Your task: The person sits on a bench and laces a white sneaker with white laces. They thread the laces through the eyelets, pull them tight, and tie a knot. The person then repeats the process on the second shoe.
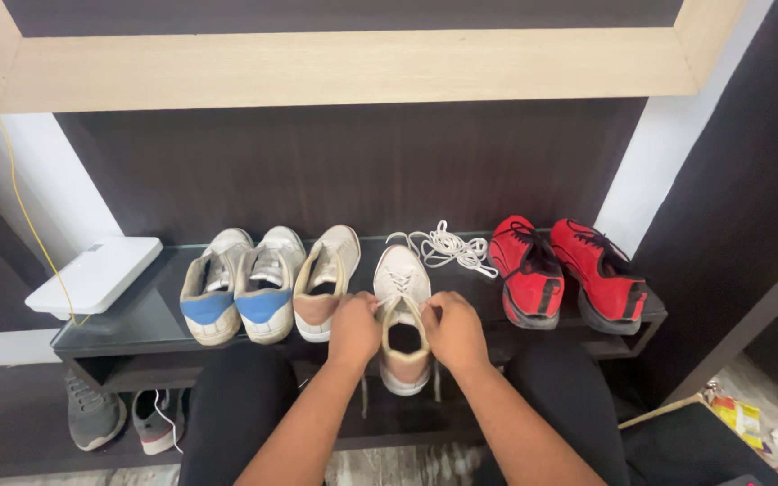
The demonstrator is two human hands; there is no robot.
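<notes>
Shelf [146, 315]: carries a row of shoes.
Held shoe [402, 288]: between both hands, left hand [355, 328] and right hand [455, 331] at its collar.
Loose lace [447, 245]: behind it, to the right.
Shoe pair [565, 270]: far right.
Flat box [96, 274]: far left end.

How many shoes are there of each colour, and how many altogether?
Red shoes: 2
White shoes with blue heels: 2
White shoes with tan heels, one between the left hand and the right hand: 2
Grey shoes on the lower shelf: 2
Total: 8
</notes>
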